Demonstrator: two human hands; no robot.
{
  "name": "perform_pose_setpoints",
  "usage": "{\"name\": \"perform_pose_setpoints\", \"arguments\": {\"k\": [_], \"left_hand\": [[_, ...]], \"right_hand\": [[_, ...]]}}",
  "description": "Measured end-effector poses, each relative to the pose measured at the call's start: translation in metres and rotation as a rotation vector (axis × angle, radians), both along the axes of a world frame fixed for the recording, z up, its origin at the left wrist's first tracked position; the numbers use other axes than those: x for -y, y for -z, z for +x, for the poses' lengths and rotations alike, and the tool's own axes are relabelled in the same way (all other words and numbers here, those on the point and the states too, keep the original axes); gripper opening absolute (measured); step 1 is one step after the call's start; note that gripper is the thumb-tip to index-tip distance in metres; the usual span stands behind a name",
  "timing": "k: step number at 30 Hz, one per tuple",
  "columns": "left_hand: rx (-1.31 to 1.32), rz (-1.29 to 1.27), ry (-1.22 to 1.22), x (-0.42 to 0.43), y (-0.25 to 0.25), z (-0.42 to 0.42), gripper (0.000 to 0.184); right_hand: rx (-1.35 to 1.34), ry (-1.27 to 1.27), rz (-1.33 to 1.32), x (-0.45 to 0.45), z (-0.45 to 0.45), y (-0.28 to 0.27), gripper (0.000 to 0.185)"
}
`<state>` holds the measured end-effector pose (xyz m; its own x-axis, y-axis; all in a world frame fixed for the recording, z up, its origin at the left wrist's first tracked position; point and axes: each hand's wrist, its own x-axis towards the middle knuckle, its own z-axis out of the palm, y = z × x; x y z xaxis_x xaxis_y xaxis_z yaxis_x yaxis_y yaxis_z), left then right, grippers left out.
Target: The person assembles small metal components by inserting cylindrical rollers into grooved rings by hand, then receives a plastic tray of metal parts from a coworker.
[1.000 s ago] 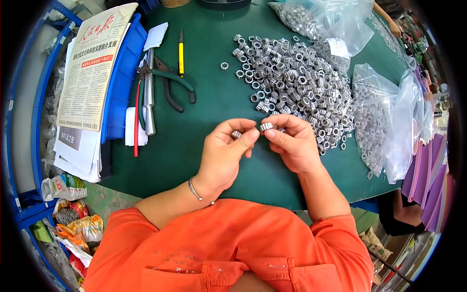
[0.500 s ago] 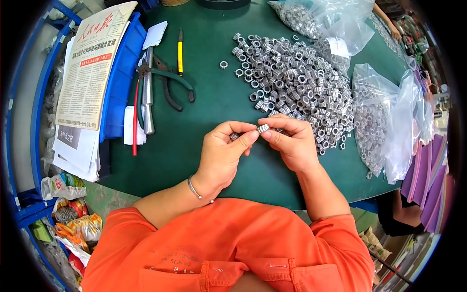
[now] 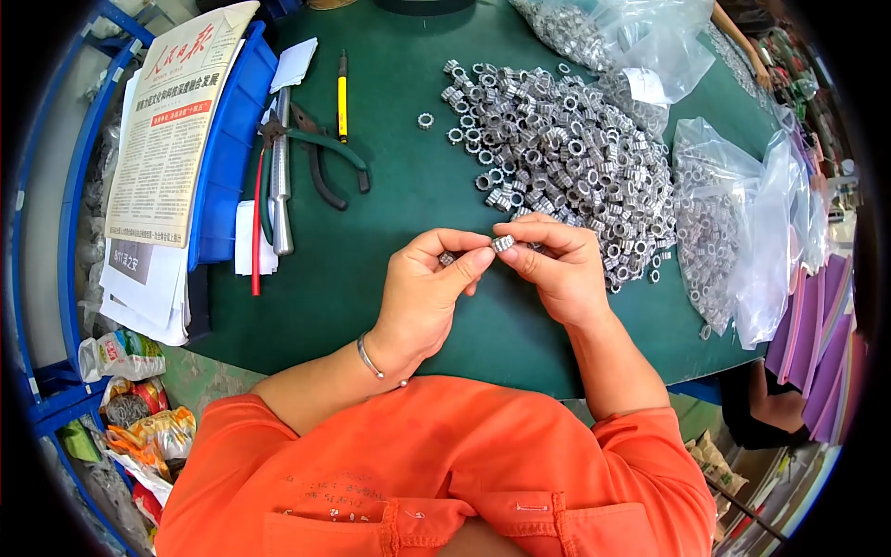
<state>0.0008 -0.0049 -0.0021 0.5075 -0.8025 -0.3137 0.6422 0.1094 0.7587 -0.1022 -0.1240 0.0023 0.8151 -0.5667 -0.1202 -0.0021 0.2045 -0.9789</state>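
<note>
Between the thumb and index finger of my right hand (image 3: 557,265) is a small ribbed metal ring (image 3: 503,243). My left hand (image 3: 427,278) is pinched closed beside it, its fingertips close to that ring. Another metal ring (image 3: 446,258) shows within the curled fingers of my left hand. Just beyond my right hand spreads a large pile of similar rings (image 3: 575,153) on the green table (image 3: 390,84). One loose ring (image 3: 425,121) lies apart, left of the pile.
Pliers (image 3: 320,153), a yellow pen (image 3: 342,97), a red stick (image 3: 257,223) and a blue bin (image 3: 227,148) with a newspaper (image 3: 172,130) are at the left. Plastic bags of rings (image 3: 710,223) lie right. Another person's arm (image 3: 742,42) shows at upper right.
The ring in my right hand has moved slightly left, toward my left fingertips, since the earliest frame. Both hands keep their grips.
</note>
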Motion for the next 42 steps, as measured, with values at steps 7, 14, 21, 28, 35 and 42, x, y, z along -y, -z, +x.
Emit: {"name": "perform_pose_setpoints", "arguments": {"k": [7, 14, 21, 28, 35, 42], "left_hand": [[-0.427, -0.098, -0.009, 0.002, -0.005, 0.009, 0.031], [-0.511, -0.227, 0.078, 0.000, -0.006, 0.008, 0.045], [-0.093, -0.058, 0.128, -0.002, -0.001, 0.000, 0.027], [-0.010, -0.036, 0.068, -0.002, -0.004, 0.003, 0.014], [-0.014, -0.088, -0.026, -0.003, -0.003, 0.001, 0.016], [0.073, -0.123, -0.023, -0.003, -0.001, 0.000, 0.015]], "right_hand": [[0.325, 0.028, 0.711, 0.000, 0.006, -0.013, 0.003], [-0.050, -0.132, -0.636, -0.015, 0.009, -0.006, 0.023], [0.031, -0.003, -0.676, -0.013, 0.007, -0.003, 0.018], [0.054, 0.050, -0.519, -0.014, 0.006, -0.004, 0.021], [0.040, -0.054, -0.265, -0.007, 0.003, -0.004, 0.015], [0.088, 0.008, -0.286, -0.006, 0.003, 0.003, 0.012]]}}
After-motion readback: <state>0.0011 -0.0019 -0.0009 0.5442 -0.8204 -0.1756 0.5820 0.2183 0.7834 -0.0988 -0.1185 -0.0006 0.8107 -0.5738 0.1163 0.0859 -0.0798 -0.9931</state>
